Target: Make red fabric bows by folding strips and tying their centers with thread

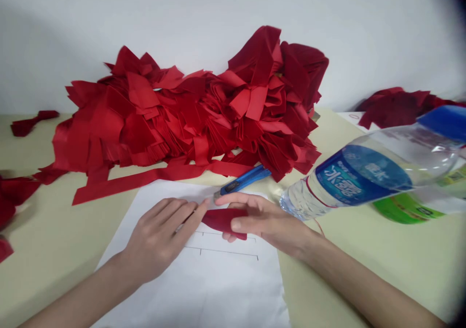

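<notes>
A short piece of dark red ribbon (pixel 220 219) is stretched between my two hands, above a white paper sheet (pixel 189 299) with ruled black lines. My right hand (pixel 267 221) grips the ribbon's right end between the thumb and the fingers, its index finger extended to the left. At the other end, my left hand (pixel 160 235) is closed with its fingers together, palm down, on the ribbon; its thumb is hidden. Just beyond the fingertips lies a blue utility knife (pixel 244 180).
A large heap of cut red ribbon pieces (pixel 174 119) spreads along the back by the wall. To the right, a water bottle (pixel 364 172) stands before a green-labelled bottle (pixel 404 206). More dark red pieces (pixel 398 105) lie at the back right, and several scraps (pixel 16 192) at the left.
</notes>
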The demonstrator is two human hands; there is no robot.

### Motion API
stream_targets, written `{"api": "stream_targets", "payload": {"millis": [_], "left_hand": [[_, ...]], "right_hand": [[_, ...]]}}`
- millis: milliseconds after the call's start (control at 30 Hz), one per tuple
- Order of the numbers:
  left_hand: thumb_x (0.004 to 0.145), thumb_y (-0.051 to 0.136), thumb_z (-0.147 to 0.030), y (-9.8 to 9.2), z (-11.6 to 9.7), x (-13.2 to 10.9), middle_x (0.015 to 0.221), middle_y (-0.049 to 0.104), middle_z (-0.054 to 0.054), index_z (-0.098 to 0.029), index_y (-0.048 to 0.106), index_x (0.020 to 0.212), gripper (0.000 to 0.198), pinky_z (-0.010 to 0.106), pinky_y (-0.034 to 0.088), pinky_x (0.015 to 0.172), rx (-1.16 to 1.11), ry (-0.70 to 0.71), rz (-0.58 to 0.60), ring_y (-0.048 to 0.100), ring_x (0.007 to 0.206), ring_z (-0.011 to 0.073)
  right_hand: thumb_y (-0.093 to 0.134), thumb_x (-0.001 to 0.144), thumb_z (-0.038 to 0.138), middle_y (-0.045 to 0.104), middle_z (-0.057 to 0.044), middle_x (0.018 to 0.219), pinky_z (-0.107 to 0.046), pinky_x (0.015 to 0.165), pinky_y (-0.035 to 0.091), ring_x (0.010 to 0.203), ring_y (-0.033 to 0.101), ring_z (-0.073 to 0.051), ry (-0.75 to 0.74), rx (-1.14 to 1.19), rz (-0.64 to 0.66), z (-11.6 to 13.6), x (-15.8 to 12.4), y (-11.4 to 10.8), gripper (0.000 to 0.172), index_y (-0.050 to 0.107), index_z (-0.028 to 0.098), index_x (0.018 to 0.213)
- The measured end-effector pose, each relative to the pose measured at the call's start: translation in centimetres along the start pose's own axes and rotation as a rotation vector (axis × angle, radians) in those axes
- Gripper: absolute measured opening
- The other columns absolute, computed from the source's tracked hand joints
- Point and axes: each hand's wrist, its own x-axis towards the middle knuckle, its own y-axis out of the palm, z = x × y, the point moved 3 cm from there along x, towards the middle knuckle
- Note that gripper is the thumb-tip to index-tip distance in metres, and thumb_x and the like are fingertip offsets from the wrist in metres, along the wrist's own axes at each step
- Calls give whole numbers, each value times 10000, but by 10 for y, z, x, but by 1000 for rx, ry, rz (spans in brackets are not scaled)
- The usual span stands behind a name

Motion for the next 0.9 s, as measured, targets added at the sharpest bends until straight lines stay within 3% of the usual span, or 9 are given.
{"api": "stream_targets", "payload": {"millis": [100, 167, 267, 367, 467, 700, 800, 900], "left_hand": [[820, 590, -246, 0, 12, 8, 950, 660, 53, -241, 488, 1281, 472, 389, 459, 801, -240, -271, 265, 568, 900, 237], [717, 688, -366, -2, 21, 11, 986, 642, 43, -262, 608, 1118, 422, 364, 472, 798, -451, -433, 459, 548, 960, 251], [694, 683, -381, -7, 32, 8, 900, 636, 24, -249, 662, 905, 249, 285, 477, 664, -794, -685, 586, 582, 819, 210], [731, 643, -361, -9, 36, -1, 761, 611, 7, -215, 628, 809, 166, 242, 437, 561, -1062, -908, 576, 550, 640, 149], [692, 672, -345, -9, 35, -11, 708, 609, 6, -204, 623, 754, 162, 226, 419, 518, -1194, -996, 516, 526, 591, 132], [632, 711, -323, -15, 41, -19, 629, 605, -13, -222, 613, 640, 140, 226, 425, 530, -1142, -1030, 443, 540, 585, 137], [696, 693, -323, -15, 43, -22, 639, 612, -24, -225, 624, 731, 125, 209, 414, 517, -1143, -1080, 485, 536, 551, 113], [685, 707, -320, -12, 48, -30, 761, 670, 2, -236, 658, 875, 213, 213, 451, 544, -1096, -1154, 456, 592, 613, 127]], "right_hand": [[720, 703, 182, 644, 4, 900, -201, 609, 443, 661, 576, -76, -31, -207, -104, 6, -1, -7, 317, 611, 191, 1000], [698, 721, 182, 628, -10, 1020, -210, 631, 452, 715, 579, -83, -53, -296, -94, 9, -2, -11, 300, 600, 199, 1004], [690, 725, 192, 617, -24, 1048, -237, 647, 468, 745, 588, -107, -69, -430, -92, 9, -3, -17, 355, 569, 211, 1059], [692, 716, 196, 606, -32, 1065, -234, 612, 462, 717, 577, -104, -60, -496, -144, 7, -3, -19, 364, 570, 213, 1059], [701, 697, 196, 618, -18, 982, -234, 612, 452, 706, 563, -103, -36, -460, -203, 8, -2, -19, 328, 599, 205, 1008], [730, 660, 190, 652, 11, 789, -250, 640, 458, 697, 589, -116, -7, -375, -288, 10, -7, -21, 316, 648, 202, 965], [734, 667, 229, 670, 7, 795, -255, 666, 474, 718, 614, -120, 16, -335, -279, 8, -8, -21, 287, 665, 197, 944], [731, 659, 243, 667, 7, 735, -257, 635, 475, 676, 613, -122, 30, -375, -313, 7, -7, -25, 241, 673, 181, 885]]}}
